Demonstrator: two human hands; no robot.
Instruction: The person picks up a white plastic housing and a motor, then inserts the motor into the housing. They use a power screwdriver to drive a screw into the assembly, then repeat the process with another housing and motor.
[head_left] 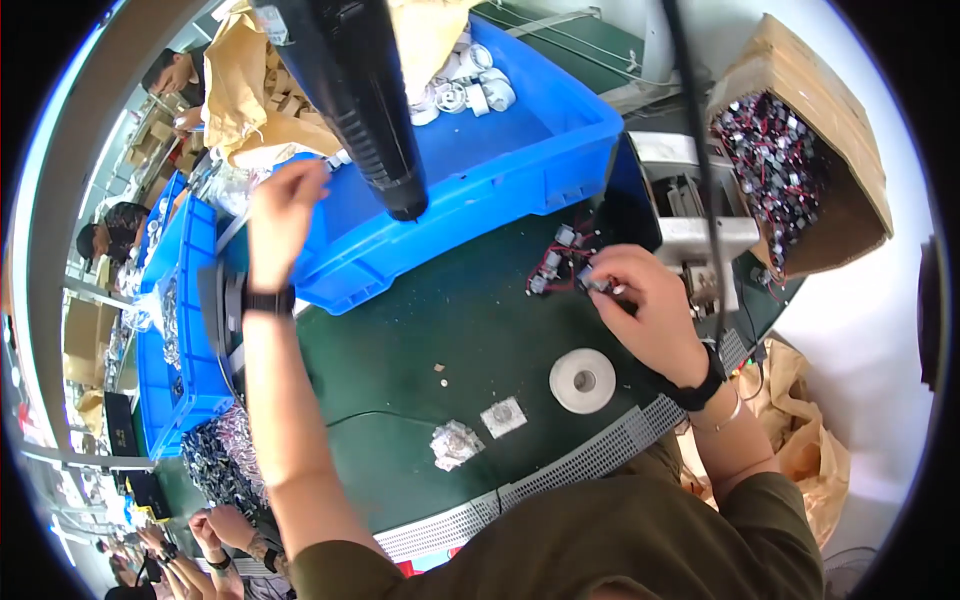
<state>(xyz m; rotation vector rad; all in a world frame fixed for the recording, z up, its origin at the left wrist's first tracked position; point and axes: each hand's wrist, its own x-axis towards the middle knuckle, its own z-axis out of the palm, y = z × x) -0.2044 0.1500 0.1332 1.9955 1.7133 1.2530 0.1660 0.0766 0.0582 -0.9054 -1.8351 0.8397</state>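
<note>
My left hand (288, 205) is raised over the left end of a blue plastic bin (450, 205), slightly blurred, its fingers drawn together. A small white piece (340, 160) shows at its fingertips; whether they grip it cannot be made out. At the right of the green table, my right hand (650, 315) pinches a small dark-and-silver part (600, 284), mostly hidden by the fingers. Right beside it lies a little heap of silver-and-black parts with red wires (548, 272). White ring-shaped parts (475, 85) sit in the bin's far end.
A dark cylindrical tool (360, 110) hangs over the bin. A metal fixture (700, 210) stands behind my right hand, near a tilted carton (865, 190) of wired parts. Nearer lie a white roll (582, 381), crumpled foil (456, 445) and a silver square (503, 417). Other people work at left.
</note>
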